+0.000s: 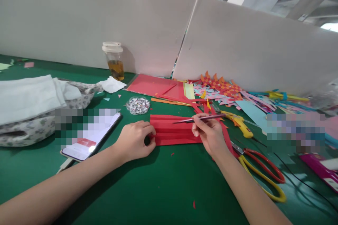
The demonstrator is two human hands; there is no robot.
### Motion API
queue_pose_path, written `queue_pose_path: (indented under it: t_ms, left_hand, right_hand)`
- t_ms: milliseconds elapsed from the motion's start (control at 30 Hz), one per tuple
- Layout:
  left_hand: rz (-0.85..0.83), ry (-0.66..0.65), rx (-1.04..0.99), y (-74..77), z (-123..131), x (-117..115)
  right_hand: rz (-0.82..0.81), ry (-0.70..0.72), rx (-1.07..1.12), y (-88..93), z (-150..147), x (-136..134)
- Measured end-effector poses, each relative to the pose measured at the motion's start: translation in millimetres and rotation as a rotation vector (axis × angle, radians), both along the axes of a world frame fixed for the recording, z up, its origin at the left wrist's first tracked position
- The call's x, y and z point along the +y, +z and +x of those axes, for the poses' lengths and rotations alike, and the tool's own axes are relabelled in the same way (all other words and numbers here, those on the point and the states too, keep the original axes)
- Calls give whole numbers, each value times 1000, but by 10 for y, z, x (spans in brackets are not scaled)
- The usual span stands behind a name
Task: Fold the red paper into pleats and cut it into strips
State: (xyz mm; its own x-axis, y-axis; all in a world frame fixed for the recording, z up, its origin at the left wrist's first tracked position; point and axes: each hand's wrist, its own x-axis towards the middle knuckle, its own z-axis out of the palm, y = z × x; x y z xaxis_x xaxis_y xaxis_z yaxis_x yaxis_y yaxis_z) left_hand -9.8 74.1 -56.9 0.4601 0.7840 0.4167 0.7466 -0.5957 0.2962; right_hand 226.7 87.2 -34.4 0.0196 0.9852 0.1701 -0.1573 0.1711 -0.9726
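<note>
A folded red paper (pixel 169 139) with several lengthwise creases lies on the green table in front of me. My left hand (pixel 137 137) is at its left end, thumb and forefinger pinching the edge. Above the right part of the paper, my right hand (pixel 208 132) grips slim, dark pinkish tweezers (pixel 185 121), their points directed left over the paper. Red paper strips (pixel 196 107) lie just behind this hand. Scissors (pixel 260 168) with one red and one yellow handle rest to the right of my right wrist.
Left of my hands lie a phone (pixel 92 137) and a patterned cloth bag (pixel 76 103). Farther back are a dish of googly eyes (pixel 137 105), a lidded cup (pixel 114 61) and red sheets (pixel 150 85). A yellow glue gun (pixel 237 123) and woven paper fish (pixel 221 86) are at right.
</note>
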Motion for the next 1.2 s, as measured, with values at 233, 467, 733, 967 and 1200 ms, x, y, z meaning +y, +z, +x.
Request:
queue_pose_path:
  t_ms: [233,467,733,967,1200]
  left_hand:
    - [54,19,69,-35,0,10]
    - [80,-5,114,-33,-24,25]
    - [159,-22,220,-15,-55,26]
    - [47,-10,212,-55,-38,53]
    - [-97,2,67,-75,-30,63]
  right_hand:
    - [-22,-10,-22,-74,6,12]
    - [-63,109,-136,-122,-107,-43]
    - [-123,56,-198,-135,-162,-24]
    - [-111,48,-186,-139,-145,-22]
    - [-115,79,-142,-140,-214,-30]
